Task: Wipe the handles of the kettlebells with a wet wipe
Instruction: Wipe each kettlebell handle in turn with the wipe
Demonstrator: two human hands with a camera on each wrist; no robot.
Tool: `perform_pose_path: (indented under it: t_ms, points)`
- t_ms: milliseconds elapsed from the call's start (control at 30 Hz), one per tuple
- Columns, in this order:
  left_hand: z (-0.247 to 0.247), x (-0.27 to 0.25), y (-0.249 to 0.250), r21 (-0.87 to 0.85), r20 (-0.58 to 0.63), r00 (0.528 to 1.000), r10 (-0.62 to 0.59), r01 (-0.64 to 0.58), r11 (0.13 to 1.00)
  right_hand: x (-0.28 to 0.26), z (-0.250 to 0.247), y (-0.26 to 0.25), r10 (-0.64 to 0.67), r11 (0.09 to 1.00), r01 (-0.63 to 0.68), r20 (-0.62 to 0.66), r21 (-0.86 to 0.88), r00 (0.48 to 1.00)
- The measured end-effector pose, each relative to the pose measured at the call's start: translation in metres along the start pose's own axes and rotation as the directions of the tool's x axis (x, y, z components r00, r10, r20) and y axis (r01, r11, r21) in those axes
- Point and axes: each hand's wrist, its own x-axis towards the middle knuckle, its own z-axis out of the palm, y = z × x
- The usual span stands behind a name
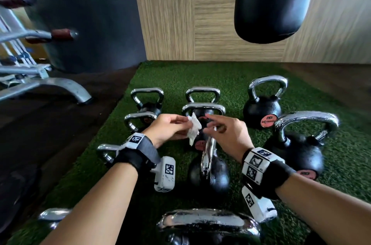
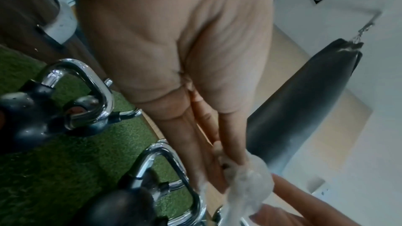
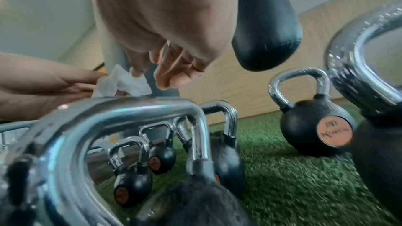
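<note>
Several black kettlebells with chrome handles stand on green turf (image 1: pixel 230 76). My left hand (image 1: pixel 180 127) pinches a crumpled white wet wipe (image 1: pixel 193 129) in its fingertips, above a kettlebell (image 1: pixel 208 176) whose handle (image 1: pixel 207 156) shows edge-on. My right hand (image 1: pixel 212 126) hovers just right of the wipe with loosely curled fingers, holding nothing. In the right wrist view the wipe (image 3: pixel 121 83) hangs just over that chrome handle (image 3: pixel 121 111), with the right fingertips (image 3: pixel 165 78) beside it. In the left wrist view the wipe (image 2: pixel 250 183) sits at the ends of the left fingers.
A black punching bag (image 1: pixel 275 2) hangs at the upper right before a wood-panel wall (image 1: pixel 166 14). A grey metal bench frame (image 1: pixel 50 84) stands on dark flooring to the left. More kettlebells sit right (image 1: pixel 297 148), far right (image 1: pixel 261 110) and nearest me (image 1: pixel 208 222).
</note>
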Motion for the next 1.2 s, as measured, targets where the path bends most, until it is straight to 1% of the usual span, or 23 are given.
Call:
perform_pose_path:
  t_ms: [67,133,200,267,300,400,467,500,533,567,600,633,667,700,733,767,800,867,933,1000,1033,1100,1200]
  points:
    - [0.004,0.001,0.006,-0.044,0.032,0.999,-0.033,0.034,0.998,0.001,0.000,-0.007,-0.026,0.999,0.026,0.007,0.033,1.000]
    - [0.009,0.001,0.008,-0.057,0.073,0.996,-0.045,0.049,0.997,0.001,0.001,-0.012,-0.070,0.997,0.070,-0.018,0.033,0.997]
    - [0.014,0.001,0.009,-0.095,0.081,0.995,-0.056,0.063,0.993,0.001,0.003,-0.016,-0.095,0.994,0.098,-0.064,0.044,0.993]
    - [0.017,0.002,0.007,-0.118,0.079,0.995,-0.053,0.062,0.991,0.001,0.005,-0.018,-0.093,0.994,0.098,-0.089,0.049,0.992]
    - [0.017,0.004,0.006,-0.102,0.076,0.996,-0.049,0.056,0.993,0.000,0.006,-0.018,-0.088,0.994,0.093,-0.093,0.051,0.992]
    - [0.017,0.006,0.001,-0.028,0.089,0.995,-0.055,0.058,0.998,0.001,0.007,-0.014,-0.048,0.997,0.055,-0.118,0.056,0.992]
    - [0.015,0.009,-0.006,0.094,0.075,0.995,-0.062,0.055,0.994,0.005,0.005,-0.004,0.068,0.996,-0.058,-0.167,0.063,0.984]
    - [0.013,0.011,-0.013,0.197,0.071,0.995,-0.065,0.050,0.979,0.007,0.004,0.003,0.143,0.989,-0.133,-0.197,0.066,0.970]
    - [0.012,0.013,-0.022,0.322,0.083,0.994,-0.078,0.047,0.945,0.008,0.002,0.011,0.212,0.977,-0.202,-0.221,0.064,0.952]
    - [0.010,0.013,-0.032,0.491,0.104,0.989,-0.102,0.038,0.870,0.008,0.001,0.020,0.269,0.963,-0.263,-0.235,0.059,0.934]
    - [0.009,0.013,-0.043,0.652,0.124,0.982,-0.142,0.027,0.758,0.008,0.000,0.029,0.319,0.948,-0.315,-0.237,0.052,0.918]
    - [0.009,0.010,-0.055,0.766,0.166,0.968,-0.190,-0.005,0.643,0.006,0.000,0.036,0.361,0.932,-0.361,-0.226,0.043,0.905]
    - [0.011,0.008,-0.069,0.801,0.231,0.948,-0.221,-0.057,0.596,0.004,0.002,0.043,0.397,0.916,-0.399,-0.206,0.031,0.895]
    - [0.016,0.004,-0.079,0.785,0.298,0.925,-0.237,-0.096,0.613,0.002,0.004,0.049,0.425,0.903,-0.428,-0.185,0.022,0.886]
    - [0.021,0.001,-0.088,0.746,0.360,0.906,-0.222,-0.136,0.652,0.000,0.007,0.054,0.445,0.893,-0.450,-0.172,0.016,0.879]
    - [0.026,-0.001,-0.096,0.713,0.405,0.894,-0.192,-0.177,0.679,0.000,0.011,0.058,0.459,0.886,-0.464,-0.167,0.011,0.872]
    - [0.031,-0.001,-0.102,0.697,0.434,0.889,-0.149,-0.226,0.681,0.000,0.015,0.062,0.468,0.881,-0.474,-0.160,0.005,0.869]
    - [0.040,-0.004,-0.108,0.717,0.448,0.891,-0.072,-0.310,0.625,0.002,0.023,0.066,0.489,0.871,-0.492,-0.131,0.007,0.863]
    - [0.044,-0.003,-0.111,0.755,0.439,0.898,-0.006,-0.365,0.544,0.005,0.030,0.071,0.531,0.847,-0.529,-0.092,0.044,0.842]
    - [0.045,-0.004,-0.115,0.805,0.417,0.909,0.008,-0.373,0.462,0.006,0.036,0.075,0.569,0.821,-0.565,-0.041,0.085,0.821]
    - [0.046,-0.004,-0.116,0.820,0.402,0.915,0.001,-0.361,0.444,0.006,0.040,0.078,0.577,0.813,-0.573,-0.023,0.102,0.816]
    - [0.048,-0.005,-0.118,0.816,0.389,0.921,-0.010,-0.340,0.467,0.001,0.044,0.083,0.583,0.806,-0.579,0.003,0.123,0.812]
    - [0.050,-0.004,-0.118,0.807,0.368,0.930,-0.015,-0.311,0.502,-0.004,0.045,0.089,0.559,0.823,-0.563,0.070,0.072,0.826]
